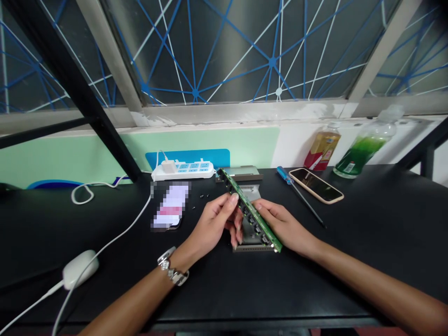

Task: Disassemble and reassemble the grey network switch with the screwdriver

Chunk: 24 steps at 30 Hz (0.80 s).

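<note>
A long green circuit board (pixel 257 218), with a row of dark connectors along one edge, is held tilted between both hands. My left hand (pixel 219 217) grips its left side, thumb on the edge and the other fingers curled below. On the opposite side, my right hand (pixel 280 224) is closed on the board, though some of its fingers are hidden behind it. Under the board lies an open grey metal case (pixel 254 248), partly covered by the hands. Behind that rests another metal piece (pixel 245 173), which looks like a cover.
A blue-handled screwdriver (pixel 304 196) and a phone (pixel 317 185) lie to the right. Two bottles, one reddish-gold (pixel 322 148), one green (pixel 364 147), stand behind. Left are a lit phone (pixel 173 205), small screws (pixel 202 196), a power strip (pixel 184 170) and a white adapter (pixel 81 269) with cables.
</note>
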Tool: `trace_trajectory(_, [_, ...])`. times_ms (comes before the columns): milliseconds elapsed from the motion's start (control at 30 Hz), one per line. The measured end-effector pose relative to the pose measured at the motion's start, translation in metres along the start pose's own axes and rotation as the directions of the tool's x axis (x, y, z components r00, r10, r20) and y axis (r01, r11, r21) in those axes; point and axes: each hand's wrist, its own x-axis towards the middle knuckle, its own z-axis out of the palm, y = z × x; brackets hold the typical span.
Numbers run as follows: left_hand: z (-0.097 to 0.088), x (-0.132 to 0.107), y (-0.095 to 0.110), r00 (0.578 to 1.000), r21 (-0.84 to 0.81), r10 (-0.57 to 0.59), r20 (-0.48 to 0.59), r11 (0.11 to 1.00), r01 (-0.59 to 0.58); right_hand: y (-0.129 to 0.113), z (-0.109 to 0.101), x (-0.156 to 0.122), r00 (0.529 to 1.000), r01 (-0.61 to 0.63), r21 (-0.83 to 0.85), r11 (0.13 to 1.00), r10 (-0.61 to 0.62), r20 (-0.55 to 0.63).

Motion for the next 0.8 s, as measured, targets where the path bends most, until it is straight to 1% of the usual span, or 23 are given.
trace_trajectory(200, [0.001,0.000,0.001,1.000,0.000,-0.004,-0.012,1.000,0.004,0.000,0.000,0.000,1.000,0.011,-0.017,1.000,-0.011,-0.002])
trace_trajectory(367, [0.002,0.000,0.001,0.999,-0.024,-0.025,-0.042,0.999,0.024,-0.001,0.000,-0.001,0.998,-0.042,0.022,0.999,0.043,-0.038])
trace_trajectory(467, [0.002,0.001,0.004,0.995,-0.063,-0.064,-0.077,0.996,0.059,-0.006,0.000,-0.002,0.989,-0.134,0.166,0.977,0.143,-0.042])
trace_trajectory(567, [0.001,0.003,0.009,0.982,-0.132,-0.092,-0.167,0.989,0.071,-0.015,-0.003,-0.005,0.975,-0.195,0.349,0.917,0.219,-0.029])
trace_trajectory(633, [-0.001,0.005,0.011,0.976,-0.170,-0.109,-0.191,0.983,0.076,-0.022,-0.005,-0.006,0.977,-0.186,0.410,0.893,0.214,-0.023])
trace_trajectory(800, [-0.004,0.004,0.006,0.976,-0.221,-0.148,-0.162,0.969,0.110,-0.030,-0.011,-0.009,0.979,-0.181,0.497,0.848,0.203,0.010])
